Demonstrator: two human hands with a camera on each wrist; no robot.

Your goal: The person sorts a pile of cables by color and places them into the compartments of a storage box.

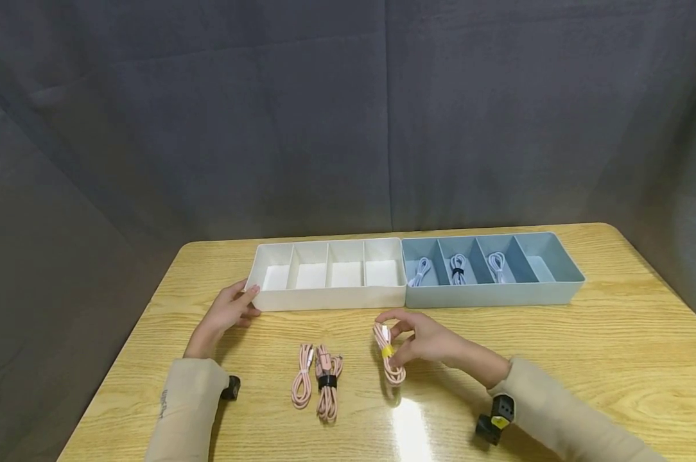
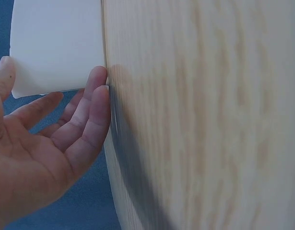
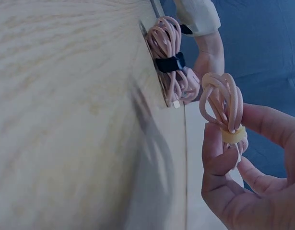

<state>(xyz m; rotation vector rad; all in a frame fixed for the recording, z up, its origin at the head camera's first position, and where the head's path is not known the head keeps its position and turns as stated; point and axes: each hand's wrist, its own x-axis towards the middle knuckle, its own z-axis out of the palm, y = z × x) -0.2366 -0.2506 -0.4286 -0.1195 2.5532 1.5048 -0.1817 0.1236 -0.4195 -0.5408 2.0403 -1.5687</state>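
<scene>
A pink bundled cable with a yellow tie (image 1: 388, 351) hangs just above the table, pinched between the thumb and fingers of my right hand (image 1: 429, 337). The right wrist view shows its loops (image 3: 223, 98) standing up from the grip. My left hand (image 1: 229, 311) touches the left front corner of the white divided box (image 1: 330, 299), its fingers fairly straight in the left wrist view. Between the hands lie two more pink cables: a slim coil with a pale tie (image 1: 302, 378) and a thicker bundle with a black strap (image 1: 327, 388).
A blue divided box (image 1: 492, 296) stands end to end with the white one at the table's back. Pale cables lie in three of its compartments, such as the black-strapped one (image 1: 458, 266). Behind the wooden table (image 1: 614, 359) hangs a dark curtain (image 1: 267, 128).
</scene>
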